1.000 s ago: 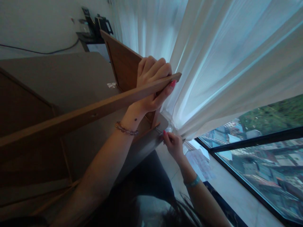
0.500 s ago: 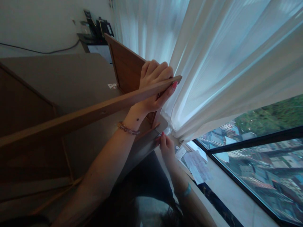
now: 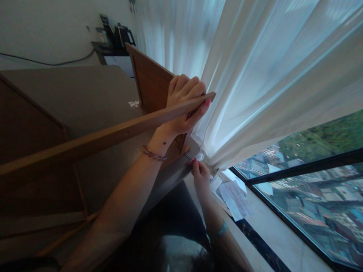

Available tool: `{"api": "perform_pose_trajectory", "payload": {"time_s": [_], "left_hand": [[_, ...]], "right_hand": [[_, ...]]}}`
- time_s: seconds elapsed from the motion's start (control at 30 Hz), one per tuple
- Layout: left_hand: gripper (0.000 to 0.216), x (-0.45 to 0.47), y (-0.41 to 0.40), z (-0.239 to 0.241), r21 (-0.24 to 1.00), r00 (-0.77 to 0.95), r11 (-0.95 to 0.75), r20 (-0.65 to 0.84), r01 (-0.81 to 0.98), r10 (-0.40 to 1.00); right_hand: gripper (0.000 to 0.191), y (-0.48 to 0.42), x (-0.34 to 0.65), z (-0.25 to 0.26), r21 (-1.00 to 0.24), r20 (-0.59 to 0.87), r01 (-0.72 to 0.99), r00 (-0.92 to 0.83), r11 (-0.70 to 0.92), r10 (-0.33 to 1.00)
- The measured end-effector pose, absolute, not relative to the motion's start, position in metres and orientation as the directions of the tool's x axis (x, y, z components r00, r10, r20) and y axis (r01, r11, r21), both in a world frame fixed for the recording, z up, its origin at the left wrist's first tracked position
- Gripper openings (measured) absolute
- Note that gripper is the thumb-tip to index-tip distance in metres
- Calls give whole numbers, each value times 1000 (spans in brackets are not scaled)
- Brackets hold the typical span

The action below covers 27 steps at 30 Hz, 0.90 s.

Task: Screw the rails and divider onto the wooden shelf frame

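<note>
We identify the main workpiece as the wooden bar [image 3: 113, 138], which runs from the left edge of the frame, rising to a free end just right of center. Our left hand [image 3: 185, 94] is clamped on this bar near that end: the fingers curl on its upper side and the thumb lies along its underside. A small round hole shows in the bar's face, left of the wrist.

Our right hand [image 3: 202, 175] is below and to the right of the left, the two being apart. Its thumb and fingertips are pinched together on a thin metal rod [image 3: 188, 155]. The rod's far end meets the end of a low wooden rail [image 3: 174, 160] at the worktop edge; whether it is seated in a hole, we cannot tell.

We note an upright wooden panel [image 3: 150, 75] behind the left hand, standing on the grey worktop [image 3: 96, 88]. A second, darker panel [image 3: 28, 117] occupies the left of the frame. Small white pieces [image 3: 134, 104] lie beside the base of the upright panel. We locate a black kettle [image 3: 122, 36] at upper left, white curtains [image 3: 255, 71] at upper right, and paper sheets [image 3: 235, 199] at lower right, near the window [image 3: 312, 204].
</note>
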<state>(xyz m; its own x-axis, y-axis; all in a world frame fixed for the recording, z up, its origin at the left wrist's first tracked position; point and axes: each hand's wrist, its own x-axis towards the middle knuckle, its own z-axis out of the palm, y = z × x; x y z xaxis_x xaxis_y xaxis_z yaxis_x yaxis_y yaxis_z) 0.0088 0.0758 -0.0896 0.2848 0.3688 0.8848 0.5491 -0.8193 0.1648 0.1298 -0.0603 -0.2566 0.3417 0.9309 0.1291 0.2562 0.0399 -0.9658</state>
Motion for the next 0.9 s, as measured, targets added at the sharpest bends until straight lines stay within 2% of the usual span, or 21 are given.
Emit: {"api": "perform_pose_trajectory", "payload": {"time_s": [0.13, 0.3, 0.43, 0.6, 0.77, 0.9], "left_hand": [[37, 7, 76, -91, 185, 310, -813, 860, 552, 406], [38, 7, 75, -87, 154, 298, -830, 885, 536, 357], [37, 8, 77, -88, 151, 274, -830, 899, 537, 342], [39, 9, 79, -90, 156, 262, -838, 906, 523, 332], [38, 8, 78, -88, 167, 285, -831, 888, 531, 360], [34, 10, 81, -88, 126, 235, -871, 936, 474, 263]], "right_hand": [[41, -60, 129, -258, -979, 115, 196, 352, 47, 929], [37, -60, 123, -256, -988, 128, 132, 365, 85, 922], [27, -60, 119, -261, -980, 180, 158, 411, 124, 894], [23, -63, 116, -277, -953, 271, 247, 432, 176, 860], [22, -66, 124, -285, -893, 379, 372, 314, 255, 870], [38, -65, 136, -285, -811, 457, 468, 132, 351, 880]]}}
